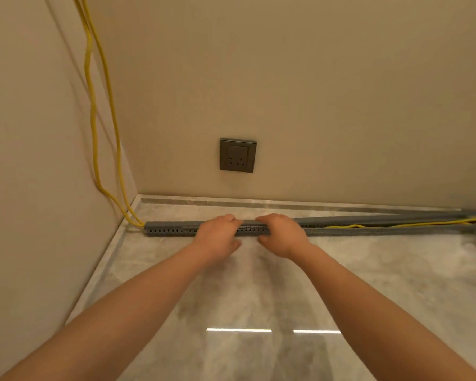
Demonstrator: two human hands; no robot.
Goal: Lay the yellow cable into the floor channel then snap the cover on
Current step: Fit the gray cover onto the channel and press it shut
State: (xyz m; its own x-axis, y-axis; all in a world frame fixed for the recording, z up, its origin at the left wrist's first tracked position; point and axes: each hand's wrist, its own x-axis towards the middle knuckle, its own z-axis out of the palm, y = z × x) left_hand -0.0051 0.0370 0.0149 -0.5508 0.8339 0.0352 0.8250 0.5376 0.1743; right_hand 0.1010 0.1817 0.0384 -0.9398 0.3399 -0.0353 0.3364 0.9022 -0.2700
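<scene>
Both hands sit on the grey cover [173, 223] along the floor channel [368, 231]: left hand [217, 232] and right hand [282, 233] curl over it, pressing. The yellow cable [396, 225] lies limp in the open stretch rightward. That cover looks light, springy plastic; best pressed along the top, bit by bit.

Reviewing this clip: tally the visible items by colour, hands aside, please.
Yellow: 2, the yellow cable strands running down the wall corner
Grey: 3, the floor channel, its cover lifted at the right end, and the wall socket
Total: 5
</scene>
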